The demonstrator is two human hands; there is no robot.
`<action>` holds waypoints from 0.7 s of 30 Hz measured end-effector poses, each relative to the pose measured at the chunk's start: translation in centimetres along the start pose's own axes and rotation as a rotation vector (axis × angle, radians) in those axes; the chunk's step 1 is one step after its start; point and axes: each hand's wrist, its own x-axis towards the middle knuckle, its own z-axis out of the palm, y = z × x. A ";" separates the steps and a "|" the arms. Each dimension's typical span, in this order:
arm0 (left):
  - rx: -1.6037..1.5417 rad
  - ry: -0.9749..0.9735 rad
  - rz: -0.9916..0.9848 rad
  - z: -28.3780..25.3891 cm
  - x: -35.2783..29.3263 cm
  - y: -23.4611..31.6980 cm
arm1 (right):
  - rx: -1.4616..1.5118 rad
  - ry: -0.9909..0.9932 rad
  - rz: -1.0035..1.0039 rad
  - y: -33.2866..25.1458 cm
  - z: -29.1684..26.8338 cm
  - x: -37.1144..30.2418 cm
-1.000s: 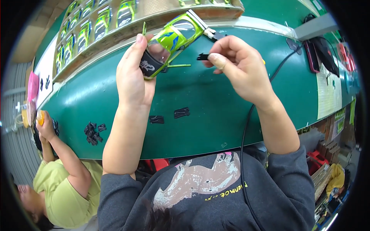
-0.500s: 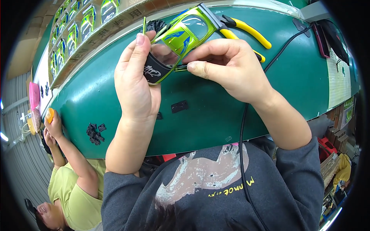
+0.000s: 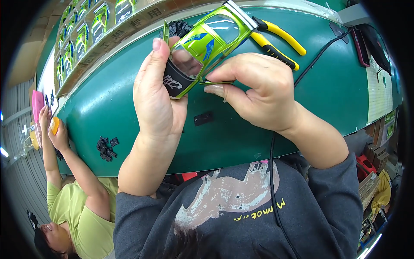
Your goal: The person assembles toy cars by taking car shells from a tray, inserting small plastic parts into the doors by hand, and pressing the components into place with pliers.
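Shell (image 3: 211,47): a lime-green toy car body with blue marks, clear windows and a black bonnet, held up over the table (image 3: 241,142), tilted, bonnet toward the wearer.
Left hand (image 3: 155,95): grasping the shell by its bonnet end, thumb along the side; fingers show through the clear windscreen.
Right hand (image 3: 261,88): pinching a thin strip (image 3: 220,82) between thumb and forefinger, right beside the shell's edge; whether the strip joins the shell, one cannot tell.
Pliers (image 3: 290,38): yellow-and-black handles spread on the table, just past the shell's far end.
Heap (image 3: 179,28): black parts behind the shell, partly hidden by it.
Flat piece (image 3: 203,118): black, on the table below the hands.
Pile (image 3: 106,149): small black parts, left of the left forearm.
Box (image 3: 114,38): cardboard, far left, filled with rows of similar shells.
Cable (image 3: 272,172): black, running down over the wearer's grey top.
Co-worker (image 3: 86,213): lime shirt, lower left, one hand around an orange object (image 3: 54,125).
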 end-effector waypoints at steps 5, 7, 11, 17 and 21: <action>0.245 -0.189 0.049 -0.4 0.4 1.2 | -0.006 0.073 -0.064 -0.1 -0.4 0.5; 0.997 -0.239 0.976 0.4 0.8 1.1 | -0.039 0.073 -0.089 0.5 -1.1 0.8; 1.409 -0.582 1.358 0.7 0.8 1.3 | -0.157 0.075 -0.152 0.8 -1.7 0.9; 1.504 -0.559 1.307 0.8 0.5 1.4 | -0.037 0.199 -0.082 0.4 -1.2 0.7; 1.537 -0.509 1.351 0.6 0.7 0.8 | 0.001 0.101 0.009 0.6 -1.9 0.7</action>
